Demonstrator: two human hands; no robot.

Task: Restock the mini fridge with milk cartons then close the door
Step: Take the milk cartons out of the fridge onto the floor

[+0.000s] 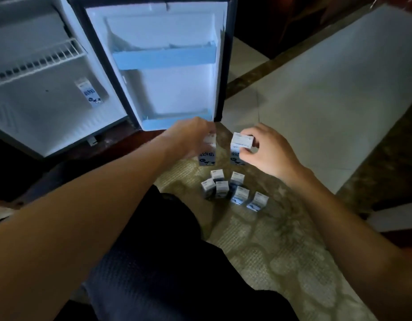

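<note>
The mini fridge (22, 112) stands open at the upper left, its door (174, 89) swung wide toward me. One milk carton (90, 92) stands on the fridge floor at the right side. My left hand (188, 137) grips a carton (208, 156) by its top, lifted above the rug. My right hand (267, 149) pinches the top of a second carton (239, 144) beside it. Several more cartons (235, 188) stand in a cluster on the rug below both hands.
A wire shelf (38, 63) crosses the fridge's upper part. The door has light blue rails (165, 57) and a lower bin (174, 122). My dark-trousered knee (168, 239) lies in front. A patterned rug (281, 251) covers the floor; pale tiles (327, 96) stretch right.
</note>
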